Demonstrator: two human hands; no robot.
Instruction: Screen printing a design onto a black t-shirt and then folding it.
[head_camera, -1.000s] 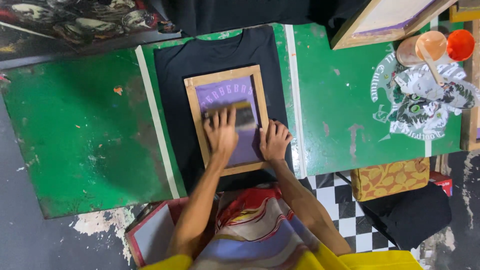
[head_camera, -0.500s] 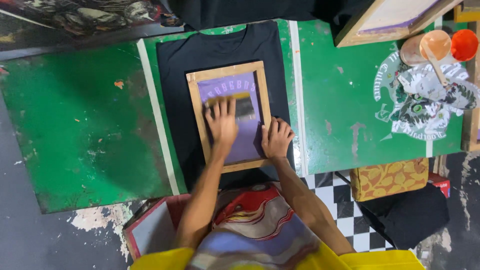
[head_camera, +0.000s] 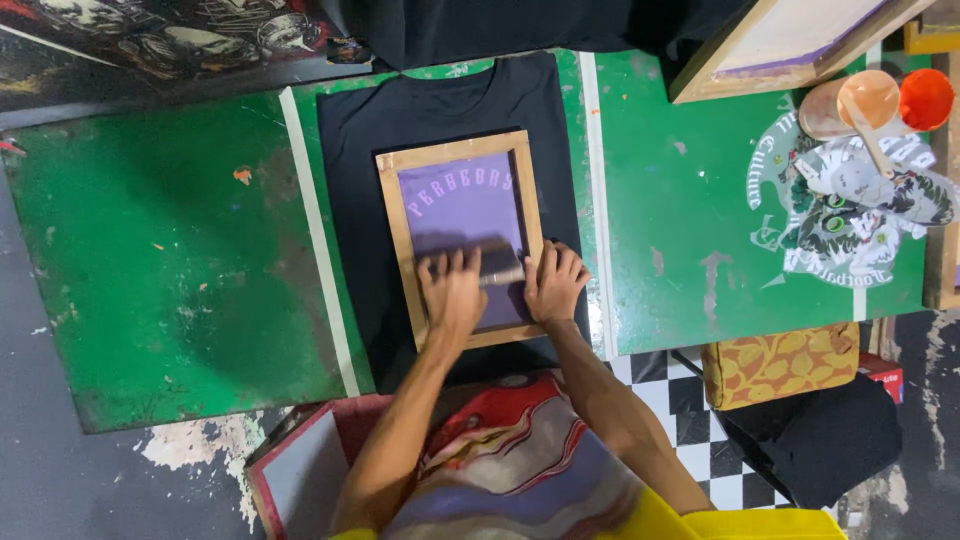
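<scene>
Hands (head_camera: 500, 290) press flat squeegee (head_camera: 497, 268) across purple wood-framed screen (head_camera: 462, 205).

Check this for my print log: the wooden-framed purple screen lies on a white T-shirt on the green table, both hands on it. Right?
Not quite. The head view shows the wooden-framed purple screen lying on a black T-shirt, not a white one. The rest holds: it is on the green table, with the left hand and right hand on it.

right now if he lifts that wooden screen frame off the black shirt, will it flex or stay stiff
The wooden screen frame probably stays stiff: its rails look solid and square. It is likely light, mostly thin purple mesh. The black shirt beneath is floppy and may cling and lift with it.
</scene>
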